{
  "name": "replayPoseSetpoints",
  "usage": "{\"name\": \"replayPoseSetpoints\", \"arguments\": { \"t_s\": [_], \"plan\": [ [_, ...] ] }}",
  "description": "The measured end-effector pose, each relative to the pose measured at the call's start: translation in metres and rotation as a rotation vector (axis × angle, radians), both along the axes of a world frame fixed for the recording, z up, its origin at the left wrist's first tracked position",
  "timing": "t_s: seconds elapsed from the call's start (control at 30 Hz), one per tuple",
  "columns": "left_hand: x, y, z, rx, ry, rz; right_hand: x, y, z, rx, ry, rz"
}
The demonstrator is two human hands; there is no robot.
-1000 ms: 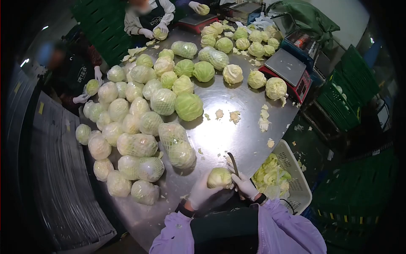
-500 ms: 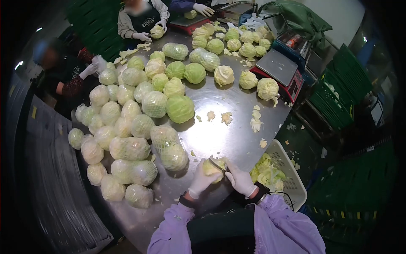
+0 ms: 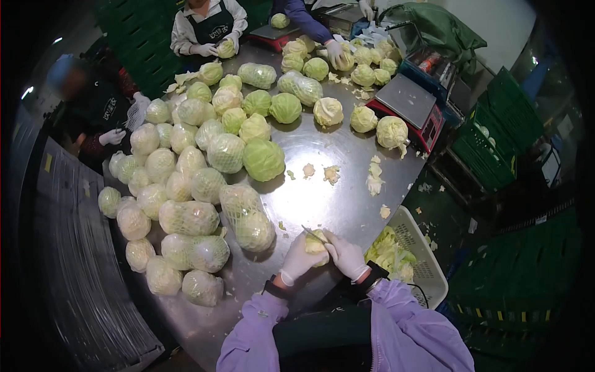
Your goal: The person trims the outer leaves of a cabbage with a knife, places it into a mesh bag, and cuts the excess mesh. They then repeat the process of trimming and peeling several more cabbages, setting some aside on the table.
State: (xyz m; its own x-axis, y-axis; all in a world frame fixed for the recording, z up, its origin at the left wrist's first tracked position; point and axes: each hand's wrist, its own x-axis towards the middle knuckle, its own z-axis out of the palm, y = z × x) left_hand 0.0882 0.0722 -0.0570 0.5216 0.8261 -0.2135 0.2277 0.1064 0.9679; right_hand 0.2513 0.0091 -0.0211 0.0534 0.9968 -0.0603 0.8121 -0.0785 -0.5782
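Observation:
A pale cabbage (image 3: pixel 316 244) is held low over the front of the steel table (image 3: pixel 310 201). My left hand (image 3: pixel 299 259), in a white glove, wraps round its left side. In my gloved right hand (image 3: pixel 347 255) is a knife (image 3: pixel 315 234), its blade lying across the top of the cabbage and pointing up to the left. The knife's handle is mostly hidden by my fingers. To the left of my hands lies a long netted pack of cabbages (image 3: pixel 248 217). A loose green cabbage (image 3: pixel 264 160) sits beyond them.
Many wrapped cabbages (image 3: pixel 186 217) cover the table's left side. A white basket (image 3: pixel 424 263) of trimmed leaves stands at my right. Red scales (image 3: pixel 406 99) are at the far right edge. Co-workers (image 3: pixel 214 28) handle cabbages at the back; another person (image 3: pixel 99 111) holds netting at left.
The knife blade has swung to point further up-left, and my hands have turned the cabbage slightly. At the back, a co-worker's arm has reached across to the loose cabbages.

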Motion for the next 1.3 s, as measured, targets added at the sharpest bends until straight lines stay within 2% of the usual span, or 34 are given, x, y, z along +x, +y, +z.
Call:
{"name": "replayPoseSetpoints", "arguments": {
  "t_s": [0.1,0.2,0.23,0.3,0.37,0.4,0.47,0.53,0.57,0.63,0.7,0.73,0.77,0.83,0.87,0.9,0.97,1.0,1.03,1.1,1.13,1.23,1.27,1.3],
  "plan": [
    [-0.002,0.001,-0.014,0.05,0.05,-0.026,0.002,0.004,-0.008,0.092,-0.004,-0.034],
    [-0.004,-0.001,-0.007,0.098,0.04,-0.033,0.008,0.015,-0.012,0.126,0.203,-0.202],
    [-0.007,-0.004,-0.005,0.07,0.0,-0.034,0.011,0.015,-0.022,0.125,0.207,-0.201],
    [-0.019,-0.012,-0.013,0.012,-0.056,0.005,0.031,0.011,-0.055,0.122,0.376,-0.293],
    [-0.034,-0.018,0.009,-0.217,-0.159,0.105,0.045,0.0,-0.056,-0.3,0.715,-0.374],
    [-0.04,-0.017,0.019,-0.322,-0.133,0.029,0.055,-0.005,-0.062,-0.312,0.734,-0.318],
    [-0.041,-0.024,0.031,-0.376,-0.191,0.049,0.058,-0.011,-0.057,-0.336,0.757,-0.259],
    [-0.037,-0.026,0.032,-0.419,-0.251,0.051,0.062,-0.014,-0.04,0.092,0.156,-0.279],
    [-0.034,-0.028,0.031,-0.389,-0.239,0.064,0.058,-0.015,-0.023,0.093,0.154,-0.282],
    [-0.031,-0.028,0.034,-0.361,-0.225,0.068,0.035,-0.016,0.008,0.254,0.158,-0.058],
    [-0.029,-0.023,0.046,-0.404,-0.176,0.014,0.007,-0.024,0.014,0.182,0.112,0.102],
    [-0.029,-0.021,0.05,-0.401,-0.178,0.011,-0.003,-0.027,-0.006,0.201,0.004,0.112],
    [-0.03,-0.02,0.054,-0.381,-0.107,-0.037,-0.006,-0.023,-0.006,0.203,0.002,0.114],
    [-0.032,-0.02,0.054,-0.357,-0.036,-0.073,-0.009,-0.016,-0.005,0.042,-0.058,0.076],
    [-0.033,-0.023,0.052,-0.355,-0.095,-0.046,-0.011,-0.013,-0.008,0.175,-0.078,0.068],
    [-0.034,-0.025,0.049,-0.353,-0.151,-0.024,-0.008,-0.011,-0.008,0.176,-0.073,0.068],
    [-0.039,-0.026,0.038,-0.297,-0.072,-0.062,0.005,-0.004,-0.007,0.139,0.024,0.01],
    [-0.043,-0.026,0.03,-0.24,0.003,-0.095,0.009,-0.001,-0.014,0.294,0.056,-0.016],
    [-0.05,-0.027,0.019,-0.242,0.002,-0.1,0.013,0.001,-0.016,0.293,0.053,-0.02],
    [-0.07,-0.028,0.005,0.114,-0.002,-0.269,0.023,0.004,-0.021,-0.259,0.776,-0.364],
    [-0.077,-0.03,0.004,0.112,0.001,-0.268,0.025,0.003,-0.032,-0.247,0.883,-0.368],
    [-0.082,-0.044,0.027,0.082,-0.009,-0.275,0.008,0.001,-0.035,-0.138,0.908,-0.331],
    [-0.07,-0.054,0.037,0.223,0.138,-0.163,0.002,0.002,-0.004,-0.342,0.99,-0.377],
    [-0.056,-0.063,0.045,0.367,0.284,-0.051,-0.002,0.004,-0.007,-0.348,0.995,-0.379]
  ]
}}
